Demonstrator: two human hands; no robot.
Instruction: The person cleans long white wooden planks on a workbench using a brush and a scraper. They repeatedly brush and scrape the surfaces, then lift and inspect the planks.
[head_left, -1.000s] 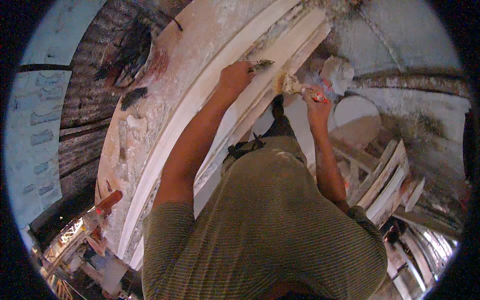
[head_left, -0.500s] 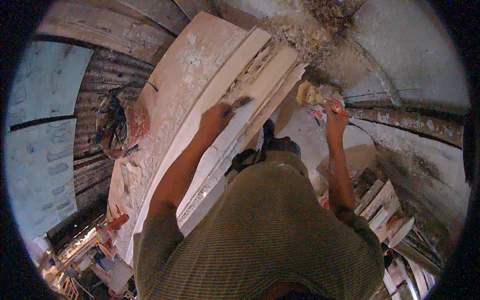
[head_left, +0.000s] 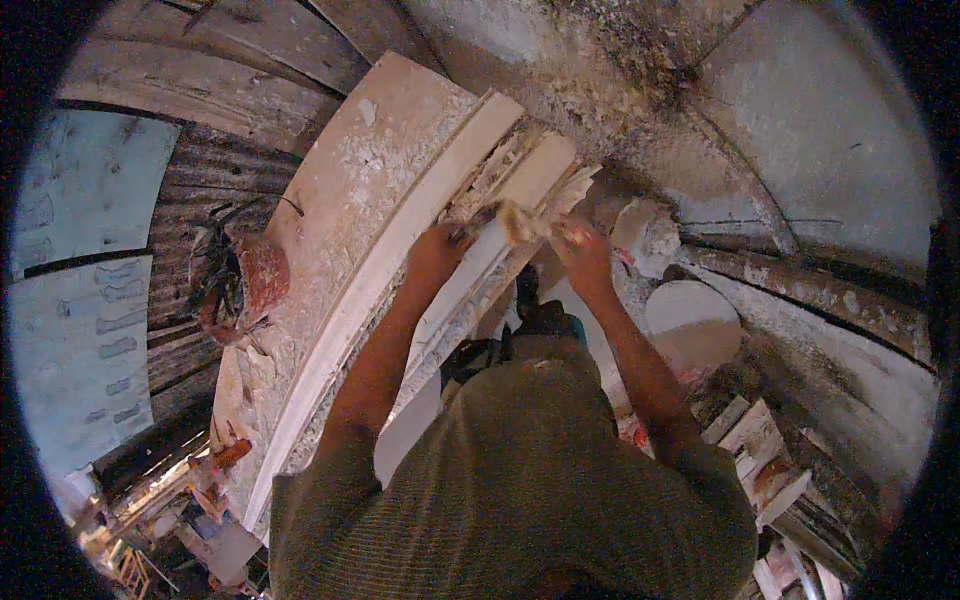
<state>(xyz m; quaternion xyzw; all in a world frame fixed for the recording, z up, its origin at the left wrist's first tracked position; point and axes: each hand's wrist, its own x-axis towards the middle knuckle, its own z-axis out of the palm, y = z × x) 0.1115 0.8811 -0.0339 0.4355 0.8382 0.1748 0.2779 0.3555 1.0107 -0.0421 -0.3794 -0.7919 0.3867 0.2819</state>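
Observation:
Long pale wooden pieces (head_left: 350,330), edged like mouldings, lie side by side across the workbench (head_left: 400,110). Wood shavings fill the grooves between them. Over the pieces, my left hand (head_left: 437,253) rests with its fingers reaching forward against the wood; the fingertips are dark and partly unclear. My right hand (head_left: 585,255) is closed round a brush, whose handle shows some red. The brush's pale, yellowish bristles (head_left: 518,225) are over the wooden pieces, just right of my left fingers. Whether they touch the wood is blurred.
A dark red object (head_left: 265,277) with tangled black cords lies at the bench's left edge. A round pale disc (head_left: 693,322) is to my right. Offcuts (head_left: 755,435) are piled at lower right. Plank and plaster walls (head_left: 840,130) stand close around the bench.
My right hand has swung the brush leftward, from beside the bench to over the wooden pieces. My left hand stays on the wood. The whole view has shifted slightly.

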